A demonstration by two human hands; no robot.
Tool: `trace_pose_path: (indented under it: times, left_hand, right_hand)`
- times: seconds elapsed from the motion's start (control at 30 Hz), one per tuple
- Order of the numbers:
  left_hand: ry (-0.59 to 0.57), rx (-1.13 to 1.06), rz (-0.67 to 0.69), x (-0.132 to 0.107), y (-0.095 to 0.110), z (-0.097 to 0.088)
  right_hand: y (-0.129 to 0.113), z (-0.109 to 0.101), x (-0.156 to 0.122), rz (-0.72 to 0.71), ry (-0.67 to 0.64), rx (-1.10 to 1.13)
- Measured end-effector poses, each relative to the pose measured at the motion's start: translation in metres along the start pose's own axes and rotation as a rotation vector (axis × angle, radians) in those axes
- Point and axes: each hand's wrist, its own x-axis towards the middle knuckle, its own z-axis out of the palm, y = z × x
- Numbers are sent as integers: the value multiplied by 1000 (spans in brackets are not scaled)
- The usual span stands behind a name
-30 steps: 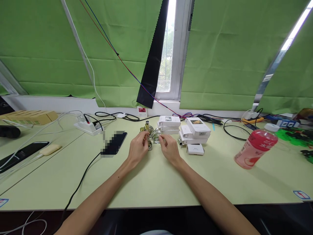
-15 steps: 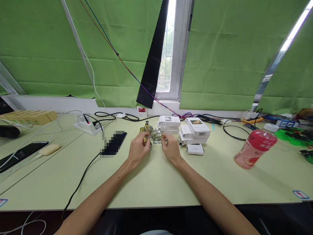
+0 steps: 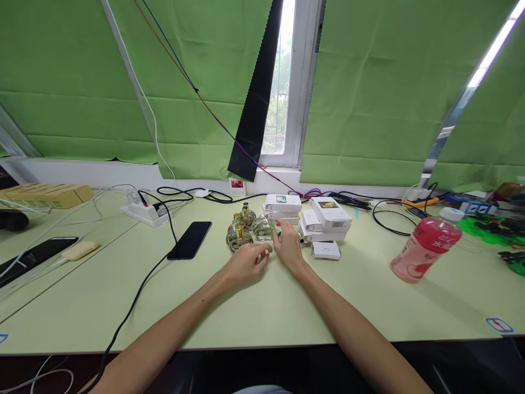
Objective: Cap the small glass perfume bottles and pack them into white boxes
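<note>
While left hand (image 3: 248,261) bends near gold-topped bottles (image 3: 239,242) — fingers curled, cannot tell how tightly — right hand (image 3: 288,246) has fingers at edge of clear bottle (image 3: 261,230), grip unclear. Clear bottle on counter (image 3: 287,314), near white boxes (image 3: 331,215).

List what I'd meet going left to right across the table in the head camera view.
Yellow carton, white power strip, phone nearer the bottles, gold-topped bottles, right hand, taller stack of white boxes, pink drink bottle.
</note>
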Motion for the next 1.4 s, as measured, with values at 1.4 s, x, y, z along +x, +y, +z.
trace_pose_path:
  times: [1.4]
  left_hand:
    - [238,-119,-71,2,1,0]
  right_hand:
    - [6,-10,3,-15,-296,12]
